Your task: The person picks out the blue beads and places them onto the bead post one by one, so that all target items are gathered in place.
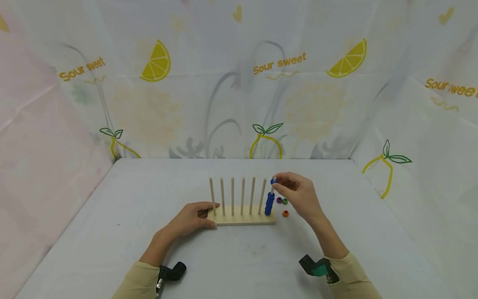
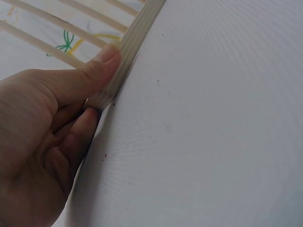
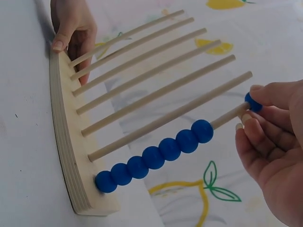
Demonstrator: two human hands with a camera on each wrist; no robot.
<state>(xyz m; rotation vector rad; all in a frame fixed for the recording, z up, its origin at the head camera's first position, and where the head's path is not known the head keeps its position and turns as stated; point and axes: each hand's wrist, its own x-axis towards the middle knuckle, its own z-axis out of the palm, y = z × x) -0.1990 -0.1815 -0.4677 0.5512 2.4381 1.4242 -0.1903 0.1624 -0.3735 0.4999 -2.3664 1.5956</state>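
Observation:
A wooden peg rack (image 1: 242,221) stands on the white table, with several thin upright pegs along its base. My left hand (image 1: 189,220) grips the left end of the base, thumb at the front and fingers behind. In the left wrist view that thumb (image 2: 102,68) presses on the wood. On the rightmost peg sits a stack of several blue beads (image 3: 153,157). Above them, my right hand (image 1: 298,193) pinches one more blue bead (image 3: 253,102) at the peg's top end, between thumb and fingertips. The remaining pegs (image 3: 156,71) carry no beads.
Just right of the rack lie a purple bead (image 1: 279,200), a green bead (image 1: 285,201) and an orange bead (image 1: 285,214). A cloth backdrop (image 1: 231,104) with lemon prints hangs behind the table and along its sides.

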